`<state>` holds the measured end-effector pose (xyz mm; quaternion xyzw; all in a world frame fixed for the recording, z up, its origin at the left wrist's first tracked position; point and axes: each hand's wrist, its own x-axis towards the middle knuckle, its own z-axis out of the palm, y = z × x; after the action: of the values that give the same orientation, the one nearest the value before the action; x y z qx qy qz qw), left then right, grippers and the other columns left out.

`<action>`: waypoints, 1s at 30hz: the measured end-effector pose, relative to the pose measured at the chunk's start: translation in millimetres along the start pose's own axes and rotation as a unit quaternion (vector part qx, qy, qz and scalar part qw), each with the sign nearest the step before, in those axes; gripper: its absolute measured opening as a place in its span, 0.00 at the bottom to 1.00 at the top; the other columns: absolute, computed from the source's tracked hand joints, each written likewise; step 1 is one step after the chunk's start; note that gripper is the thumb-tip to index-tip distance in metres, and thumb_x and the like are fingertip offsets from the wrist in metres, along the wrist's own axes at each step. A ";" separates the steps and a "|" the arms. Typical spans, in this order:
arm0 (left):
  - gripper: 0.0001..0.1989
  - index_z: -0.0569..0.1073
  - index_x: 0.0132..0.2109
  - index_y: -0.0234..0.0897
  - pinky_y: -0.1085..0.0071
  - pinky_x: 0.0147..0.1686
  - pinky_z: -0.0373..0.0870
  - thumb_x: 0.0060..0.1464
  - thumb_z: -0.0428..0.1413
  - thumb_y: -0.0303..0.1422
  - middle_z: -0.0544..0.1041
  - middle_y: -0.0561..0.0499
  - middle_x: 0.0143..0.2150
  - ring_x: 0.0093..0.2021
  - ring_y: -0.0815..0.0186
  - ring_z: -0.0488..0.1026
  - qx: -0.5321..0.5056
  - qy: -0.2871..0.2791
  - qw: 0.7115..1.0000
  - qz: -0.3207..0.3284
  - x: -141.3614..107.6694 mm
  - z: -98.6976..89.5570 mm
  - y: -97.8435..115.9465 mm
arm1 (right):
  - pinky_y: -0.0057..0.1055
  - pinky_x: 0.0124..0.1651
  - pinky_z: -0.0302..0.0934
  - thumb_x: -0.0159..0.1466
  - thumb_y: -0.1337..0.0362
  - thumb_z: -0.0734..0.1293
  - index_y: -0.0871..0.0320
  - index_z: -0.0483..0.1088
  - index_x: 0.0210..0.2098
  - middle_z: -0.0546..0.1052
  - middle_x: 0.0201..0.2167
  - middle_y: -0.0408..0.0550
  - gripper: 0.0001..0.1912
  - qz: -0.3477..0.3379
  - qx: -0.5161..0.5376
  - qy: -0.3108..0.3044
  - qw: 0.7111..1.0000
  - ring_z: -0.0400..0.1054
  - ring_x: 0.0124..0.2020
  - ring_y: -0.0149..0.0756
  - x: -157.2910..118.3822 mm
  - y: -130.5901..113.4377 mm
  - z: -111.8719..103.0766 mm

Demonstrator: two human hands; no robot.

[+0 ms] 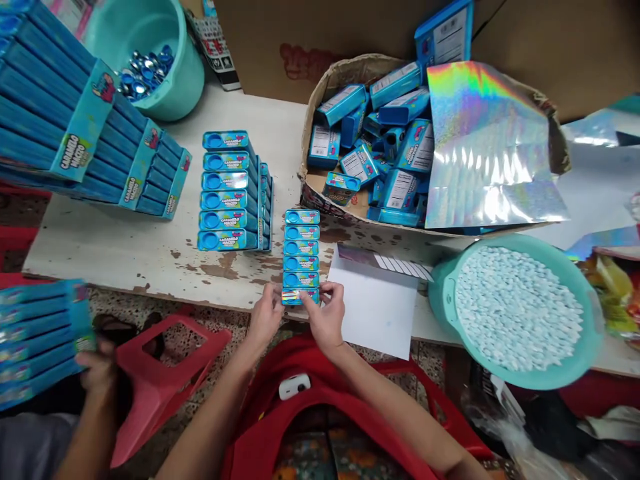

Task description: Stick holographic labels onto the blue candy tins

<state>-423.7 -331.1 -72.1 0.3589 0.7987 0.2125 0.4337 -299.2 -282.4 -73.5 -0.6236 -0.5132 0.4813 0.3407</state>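
Note:
Directly before me a row of small blue candy tins [301,248] stands in a column near the table's front edge. My left hand [267,317] is closed, its fingertips at the left end of the nearest tin [313,293]. My right hand [326,313] grips that tin's right end, with the thumb laid on its top. A small shiny, rainbow-coloured strip [290,295] lies across the tin's top left, beside the thumb. Part of the strip may be hidden by the thumb.
Stacked tins [223,200] stand left of the row. Beyond are tall display packs [80,127] and a bucket of shiny caps [185,80]. A carton of tins [313,183] carries holographic sheets [480,153]. A candy tub [450,300] stands right. A co-worker's hand [97,367] holds another pack.

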 end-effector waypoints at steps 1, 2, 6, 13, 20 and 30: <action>0.07 0.61 0.43 0.40 0.70 0.35 0.66 0.55 0.45 0.33 0.75 0.51 0.35 0.35 0.63 0.73 0.022 -0.005 1.000 -0.002 0.2 0.5 -1.8 | 0.31 0.40 0.64 0.55 0.60 0.68 0.56 0.59 0.35 0.67 0.35 0.44 0.14 0.013 0.012 -0.010 1.000 0.65 0.36 0.32 0.1 -0.9 -2.3; 0.08 0.62 0.43 0.40 0.70 0.36 0.66 0.55 0.45 0.33 0.75 0.50 0.37 0.36 0.62 0.73 0.052 -0.013 0.999 -0.005 0.1 -1.5 -2.6 | 0.30 0.39 0.64 0.57 0.60 0.67 0.56 0.59 0.35 0.68 0.34 0.44 0.12 0.017 0.021 -0.024 0.999 0.66 0.35 0.32 1.4 -3.0 -6.4; 0.12 0.66 0.46 0.41 0.68 0.35 0.65 0.57 0.43 0.35 0.77 0.49 0.37 0.37 0.59 0.74 0.191 -0.014 0.981 -0.034 -6.8 -29.5 8.8 | 0.34 0.43 0.64 0.61 0.62 0.62 0.57 0.61 0.38 0.70 0.36 0.48 0.07 -0.079 -0.028 0.005 0.996 0.66 0.37 0.34 30.6 -18.2 -43.3; 0.12 0.68 0.46 0.42 0.70 0.44 0.65 0.60 0.43 0.35 0.75 0.50 0.44 0.43 0.63 0.71 0.145 0.061 0.973 0.166 -4.8 -18.4 112.0 | 0.50 0.57 0.53 0.63 0.65 0.60 0.60 0.67 0.49 0.67 0.53 0.61 0.15 -0.198 -0.315 0.058 0.926 0.57 0.57 0.48 122.9 35.1 -106.0; 0.17 0.70 0.52 0.33 0.52 0.53 0.56 0.56 0.48 0.31 0.71 0.37 0.51 0.55 0.49 0.61 0.330 -0.003 0.919 0.216 87.0 96.9 183.3 | 0.50 0.60 0.51 0.64 0.55 0.60 0.62 0.48 0.63 0.56 0.61 0.66 0.32 -0.194 -0.291 0.078 0.934 0.49 0.63 0.48 106.2 104.5 -106.0; 0.16 0.76 0.41 0.43 0.60 0.48 0.58 0.58 0.45 0.38 0.79 0.46 0.41 0.46 0.57 0.71 0.330 -0.084 0.918 0.201 116.8 108.7 181.0 | 0.58 0.62 0.38 0.63 0.55 0.62 0.58 0.51 0.64 0.53 0.64 0.60 0.32 -0.217 -0.397 0.033 0.891 0.38 0.67 0.55 124.2 74.0 -111.7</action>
<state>-304.2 -121.5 -75.3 0.6513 0.6950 -0.0111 0.3043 -168.8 -172.3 -138.6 -0.5955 -0.7726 0.1300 0.1776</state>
